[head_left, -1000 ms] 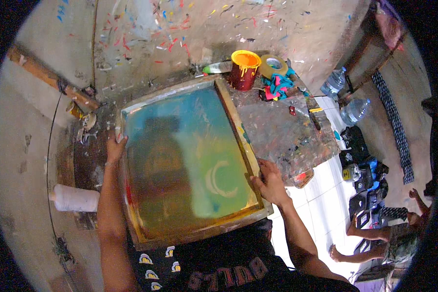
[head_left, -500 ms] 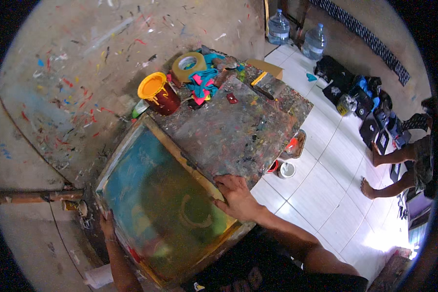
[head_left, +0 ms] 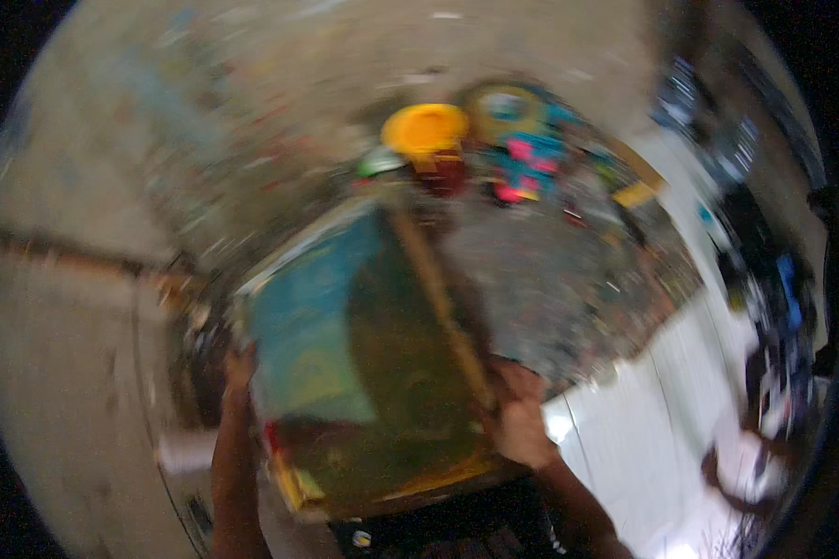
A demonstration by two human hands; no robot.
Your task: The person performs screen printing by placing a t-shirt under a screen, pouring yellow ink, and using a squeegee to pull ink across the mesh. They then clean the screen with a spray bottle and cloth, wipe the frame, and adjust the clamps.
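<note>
Between my two hands is a screen-printing frame, with a wooden rim and a blue-green mesh partly in shadow. My left hand is closed on its left edge, the fingers partly behind the rim. On the opposite edge my right hand grips the wooden side near its lower corner. The frame is tilted, in front of a paint-stained table. Motion smears the whole picture, so finger detail is poor.
At the table's far side stand a dark red tub with yellow paint, a roll of tape and a blue and pink cloth. Right of it lies white tiled floor. Dark bundled things and a blurred person's leg are farther right.
The whole view has swung, so the table and tub now appear farther right. Both hands have stayed on the frame, which shows turned slightly and more upright.
</note>
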